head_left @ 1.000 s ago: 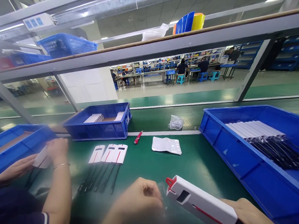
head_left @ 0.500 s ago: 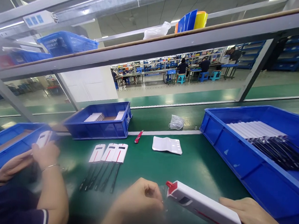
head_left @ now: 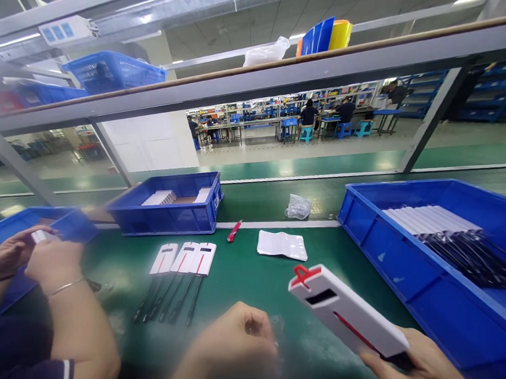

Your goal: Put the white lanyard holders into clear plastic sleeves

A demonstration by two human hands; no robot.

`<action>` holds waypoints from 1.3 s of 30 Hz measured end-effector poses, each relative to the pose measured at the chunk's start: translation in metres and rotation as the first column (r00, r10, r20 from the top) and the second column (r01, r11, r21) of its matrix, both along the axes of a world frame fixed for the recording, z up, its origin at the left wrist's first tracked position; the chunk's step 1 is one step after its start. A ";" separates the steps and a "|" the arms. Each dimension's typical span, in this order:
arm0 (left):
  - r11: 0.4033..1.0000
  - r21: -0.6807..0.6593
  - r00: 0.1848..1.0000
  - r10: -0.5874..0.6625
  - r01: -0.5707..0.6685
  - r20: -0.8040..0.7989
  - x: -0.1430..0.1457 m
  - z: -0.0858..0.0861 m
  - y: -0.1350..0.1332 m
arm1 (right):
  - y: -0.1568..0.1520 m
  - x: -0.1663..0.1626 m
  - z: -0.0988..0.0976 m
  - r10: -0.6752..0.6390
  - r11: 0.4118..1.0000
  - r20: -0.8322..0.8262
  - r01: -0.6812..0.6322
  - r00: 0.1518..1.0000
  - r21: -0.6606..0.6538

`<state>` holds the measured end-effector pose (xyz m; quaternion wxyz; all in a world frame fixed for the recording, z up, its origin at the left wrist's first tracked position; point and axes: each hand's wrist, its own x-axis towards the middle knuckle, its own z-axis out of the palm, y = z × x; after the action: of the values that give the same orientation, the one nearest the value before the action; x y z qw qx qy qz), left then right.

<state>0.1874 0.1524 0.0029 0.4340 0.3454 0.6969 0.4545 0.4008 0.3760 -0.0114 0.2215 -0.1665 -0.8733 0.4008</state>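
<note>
My right hand (head_left: 430, 363) grips the lower end of a white flat device (head_left: 348, 313) with a red loop, a dark window and a red stripe. It is tilted, loop end up and to the left. My left hand (head_left: 240, 339), blurred, is closed in a pinch, with a faint piece of clear plastic film (head_left: 277, 326) at its fingertips, apart from the device. Left of my hands, several similar white devices (head_left: 202, 259) with black cables lie in a row. Beyond my hands is a stack of clear-white plastic bags (head_left: 282, 245).
A red utility knife (head_left: 234, 231) and a crumpled plastic bag (head_left: 298, 206) lie farther back. A large blue bin (head_left: 393, 270) of cabled devices stands right; another blue bin (head_left: 162, 221) stands back left. A co-worker's hands (head_left: 50, 258) hold a white item by a left bin (head_left: 77, 225).
My right hand has tilted the device up and turned its face more toward me, away from my left hand. The co-worker's hands have moved left. My left hand stays nearly still.
</note>
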 end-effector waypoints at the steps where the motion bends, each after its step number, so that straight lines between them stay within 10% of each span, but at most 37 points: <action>1: 1.000 -0.007 1.000 0.001 -0.001 0.007 0.001 -0.002 0.002 | -0.006 -0.005 0.000 -0.023 0.996 0.004 0.023 1.000 -0.091; 9: 0.997 0.034 0.995 0.060 -0.063 0.084 0.011 -0.015 0.011 | -0.068 -0.046 -0.003 -0.198 0.872 -0.043 0.156 0.979 -0.464; 39: 0.969 0.122 0.975 0.220 -0.214 -0.033 0.030 -0.019 0.023 | -0.071 -0.058 0.015 0.030 0.904 -0.012 -0.032 0.999 -0.427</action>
<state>0.2173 0.1758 -0.0162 0.3444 0.3026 0.7122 0.5316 0.3427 0.3046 0.0034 0.1755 -0.1961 -0.7664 0.5860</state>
